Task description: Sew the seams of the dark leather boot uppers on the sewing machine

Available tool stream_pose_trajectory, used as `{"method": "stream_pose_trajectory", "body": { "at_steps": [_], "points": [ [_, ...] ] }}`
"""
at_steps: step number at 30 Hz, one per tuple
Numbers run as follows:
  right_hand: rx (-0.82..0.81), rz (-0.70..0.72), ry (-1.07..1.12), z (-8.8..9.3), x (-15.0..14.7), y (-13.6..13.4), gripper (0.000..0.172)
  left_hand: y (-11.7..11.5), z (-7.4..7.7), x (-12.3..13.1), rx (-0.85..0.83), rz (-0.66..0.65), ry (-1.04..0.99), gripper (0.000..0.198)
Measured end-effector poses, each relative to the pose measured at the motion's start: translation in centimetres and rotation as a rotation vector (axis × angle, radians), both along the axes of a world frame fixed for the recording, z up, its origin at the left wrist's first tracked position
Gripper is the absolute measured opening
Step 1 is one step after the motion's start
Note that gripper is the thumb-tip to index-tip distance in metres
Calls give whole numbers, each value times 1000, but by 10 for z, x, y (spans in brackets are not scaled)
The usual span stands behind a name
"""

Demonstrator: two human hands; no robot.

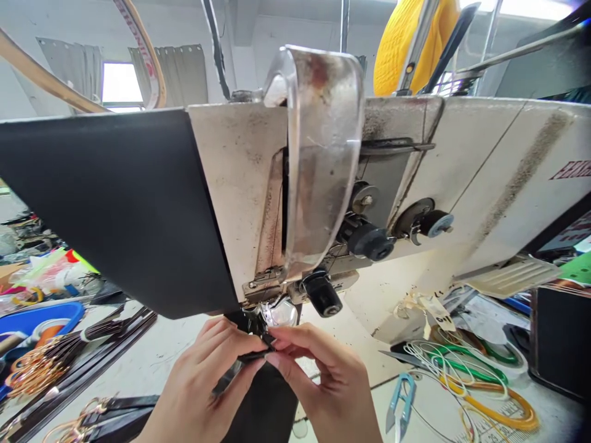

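Just below the needle area (253,317) of a sewing machine (235,178), both hands meet at a small dark strip (253,355). Thumb and fingers of my left hand (198,381) pinch it from the left. My right hand (330,387) pinches its right end, fingertips close to the presser foot. Most of the strip is covered by my fingers, and its material is hard to make out. Under the hands a black surface (270,409) runs toward me. A lamp glows by the needle.
Straps with metal clasps (115,412) and a blue basin (69,314) lie left. On the right are blue thread snips (401,403), green-handled scissors (471,363), an orange loop (512,418) and tangled white cord. A clear guard (323,166) and tension knobs (369,240) jut out above.
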State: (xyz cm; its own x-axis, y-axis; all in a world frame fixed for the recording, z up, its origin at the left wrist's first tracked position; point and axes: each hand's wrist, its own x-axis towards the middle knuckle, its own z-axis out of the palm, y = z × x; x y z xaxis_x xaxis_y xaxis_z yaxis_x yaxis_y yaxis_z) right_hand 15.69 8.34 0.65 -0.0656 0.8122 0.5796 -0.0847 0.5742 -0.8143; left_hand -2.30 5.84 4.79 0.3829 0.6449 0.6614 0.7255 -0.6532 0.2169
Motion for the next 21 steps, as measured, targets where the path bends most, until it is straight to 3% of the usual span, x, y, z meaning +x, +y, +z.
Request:
{"method": "stream_pose_trajectory", "body": {
  "at_steps": [9, 12, 17, 21],
  "points": [
    [-30, 4, 0, 4, 1, 3, 5, 4, -3, 5, 112, -40, -55, 18],
    [123, -47, -59, 0, 3, 4, 13, 4, -6, 6, 130, -35, -70, 20],
    [459, -108, -186, -5, 9, 1, 45, -1, -11, 5, 123, -27, -35, 31],
    [622, -201, -304, -11, 13, 0, 47, -5, -15, 8, 175, 9, -9, 33]
  ]
}}
